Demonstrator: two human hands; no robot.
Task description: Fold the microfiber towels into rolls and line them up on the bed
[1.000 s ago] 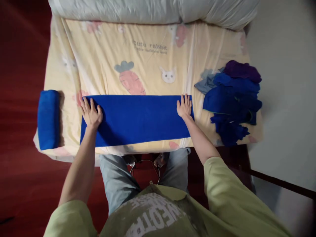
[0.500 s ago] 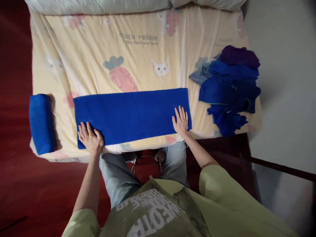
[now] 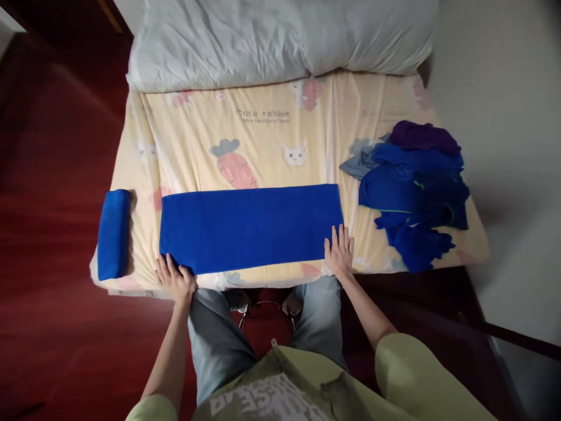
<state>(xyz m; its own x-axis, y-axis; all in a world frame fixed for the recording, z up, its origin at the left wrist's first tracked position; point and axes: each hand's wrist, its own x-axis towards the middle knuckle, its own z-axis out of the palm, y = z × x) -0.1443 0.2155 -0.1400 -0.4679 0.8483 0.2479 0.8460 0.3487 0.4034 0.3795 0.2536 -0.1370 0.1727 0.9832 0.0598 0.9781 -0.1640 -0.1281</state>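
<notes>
A blue towel [image 3: 249, 228] lies spread flat as a long rectangle on the bed, its long side along the front edge. At its lower left corner rests my left hand [image 3: 176, 282], palm down with fingers stretched out. My right hand [image 3: 339, 251] lies flat over the lower right corner, fingers slightly spread. Neither hand grasps the cloth. To the left of the towel is a rolled or folded blue towel [image 3: 114, 234], lying apart from my left hand.
On the right of the bed sits a crumpled heap of blue, purple and grey cloth [image 3: 412, 181]. A pale quilt [image 3: 280, 47] runs along the back of the yellow carrot-and-rabbit sheet [image 3: 272, 137]. A white wall [image 3: 504, 146] stands at the right, dark red floor [image 3: 52, 234] at the left.
The view has tilted up, showing more of the quilt and floor. Both hands have slid toward the towel's near edge, my left one now at the corner. The towel stays flat.
</notes>
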